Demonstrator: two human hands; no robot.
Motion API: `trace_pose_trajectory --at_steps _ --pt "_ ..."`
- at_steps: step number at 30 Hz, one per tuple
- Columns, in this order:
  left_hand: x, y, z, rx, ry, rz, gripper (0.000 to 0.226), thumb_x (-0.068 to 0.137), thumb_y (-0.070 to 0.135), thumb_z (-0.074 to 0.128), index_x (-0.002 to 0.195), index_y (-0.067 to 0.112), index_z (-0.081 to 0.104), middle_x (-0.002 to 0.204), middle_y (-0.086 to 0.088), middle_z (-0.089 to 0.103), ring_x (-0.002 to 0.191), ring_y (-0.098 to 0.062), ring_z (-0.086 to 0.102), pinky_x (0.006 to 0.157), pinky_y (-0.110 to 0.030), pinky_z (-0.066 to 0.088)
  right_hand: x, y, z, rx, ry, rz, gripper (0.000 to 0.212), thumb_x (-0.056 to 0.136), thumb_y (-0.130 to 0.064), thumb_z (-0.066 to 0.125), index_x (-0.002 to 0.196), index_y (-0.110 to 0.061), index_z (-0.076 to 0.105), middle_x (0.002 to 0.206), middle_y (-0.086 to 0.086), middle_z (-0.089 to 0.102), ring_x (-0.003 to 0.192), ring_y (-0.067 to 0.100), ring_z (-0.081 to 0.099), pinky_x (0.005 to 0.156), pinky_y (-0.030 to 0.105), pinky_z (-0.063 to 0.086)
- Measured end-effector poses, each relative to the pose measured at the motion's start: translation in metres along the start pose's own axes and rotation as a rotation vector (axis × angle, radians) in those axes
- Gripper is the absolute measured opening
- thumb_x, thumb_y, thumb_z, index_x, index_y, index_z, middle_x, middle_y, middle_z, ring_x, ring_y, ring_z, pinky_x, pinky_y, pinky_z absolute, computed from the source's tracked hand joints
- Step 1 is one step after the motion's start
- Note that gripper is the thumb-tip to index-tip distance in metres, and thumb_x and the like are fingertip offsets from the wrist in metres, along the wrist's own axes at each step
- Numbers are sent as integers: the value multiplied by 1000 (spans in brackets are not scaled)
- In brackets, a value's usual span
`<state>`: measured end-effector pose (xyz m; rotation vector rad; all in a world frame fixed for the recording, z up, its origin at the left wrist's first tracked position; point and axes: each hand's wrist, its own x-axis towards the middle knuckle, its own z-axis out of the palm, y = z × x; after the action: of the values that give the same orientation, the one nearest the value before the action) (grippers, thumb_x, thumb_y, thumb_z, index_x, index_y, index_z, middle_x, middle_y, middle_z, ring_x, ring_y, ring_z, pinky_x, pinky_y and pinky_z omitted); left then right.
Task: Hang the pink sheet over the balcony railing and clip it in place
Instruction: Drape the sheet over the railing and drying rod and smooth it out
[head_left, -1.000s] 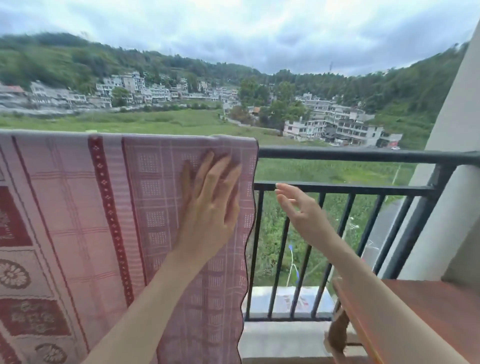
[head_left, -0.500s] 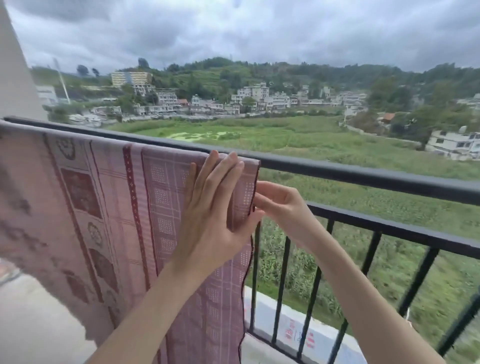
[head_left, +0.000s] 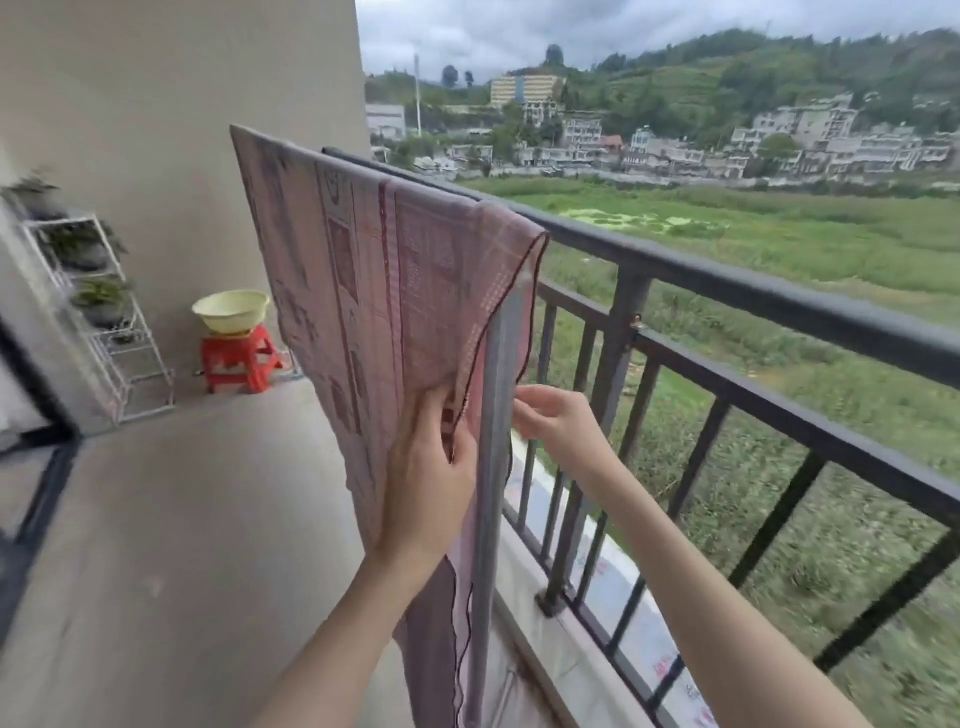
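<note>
Plainly, sheet: the pink sheet (head_left: 384, 291) is draped over the top bar of the balcony railing (head_left: 779, 306), hanging down on the near side, its right edge loose beside the rails.
Clips: none visible anywhere, so clipping looks not yet begun.
Risk, slipping: the right corner sits bunched on the bar rather than spread flat; a tug downward on the near panel could drag the whole sheet off the rail onto the floor.
Risk, wind: the far half hangs outside over the field; unclipped, a gust could lift it.
Risk, uneven drape: pulling only the edge may skew the hem and leave one side longer.
Left hand: left hand (head_left: 423, 478) raised, palm away, fingers pinched closed on the sheet's dark-trimmed right edge, forearm coming up from the near bottom.
Right hand: right hand (head_left: 563, 421) just right of that edge, fingers curled toward it; whether they grip the cloth I cannot tell.
Hands together: near each other, not touching.
</note>
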<state>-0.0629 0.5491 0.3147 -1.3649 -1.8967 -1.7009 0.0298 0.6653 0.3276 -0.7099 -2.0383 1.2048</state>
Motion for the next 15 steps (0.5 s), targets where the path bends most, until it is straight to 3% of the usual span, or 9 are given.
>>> trace_pose_trajectory --at_steps 3,4,6,8,10,13,15 --pt "-34 -25 11 43 -106 -181 18 88 5 51 105 10 56 85 5 55 75 -5 56 62 -7 34 -2 26 14 79 -120 103 19 89 -14 57 97 -3 71 94 18 71 83 20 60 80 36 50" --pt "-44 -33 15 39 -147 -246 20 88 6 51 107 9 56 93 0 59 84 -14 57 66 -10 34 -2 35 18 90 -158 127 17 88 -10 57 93 -2 72 89 16 70 81 20 60 78 34 50" --pt "-58 -47 21 29 -211 -353 22 89 10 50 111 12 57 101 1 60 92 -15 56 70 -8 35 -4 50 24 100 -227 168 16 87 -5 56 83 -5 72 77 6 68 72 11 60 67 21 50" --pt "-69 -58 25 13 -263 -460 17 91 16 49 104 15 59 89 8 59 79 -9 55 64 -3 39 -7 67 30 139 -288 221 16 87 -3 55 84 -1 71 80 8 70 71 9 64 65 20 53" --pt "-78 -69 28 17 -290 -541 9 90 19 49 84 20 55 70 16 55 62 0 53 55 1 37 -8 84 33 144 -315 254 18 89 -6 54 91 3 70 87 11 71 76 12 65 74 27 55" --pt "-92 -90 33 128 -318 -600 34 89 20 51 58 18 36 50 8 35 42 -7 32 41 -12 30 -7 108 31 122 -194 305 31 95 -19 45 95 9 58 87 11 59 76 15 59 69 32 55" --pt "-101 -100 35 185 -342 -598 44 89 18 51 54 15 24 49 4 22 46 -12 18 41 -21 22 -4 117 23 209 -17 361 34 97 -23 40 84 7 49 86 11 46 78 21 53 63 36 59"
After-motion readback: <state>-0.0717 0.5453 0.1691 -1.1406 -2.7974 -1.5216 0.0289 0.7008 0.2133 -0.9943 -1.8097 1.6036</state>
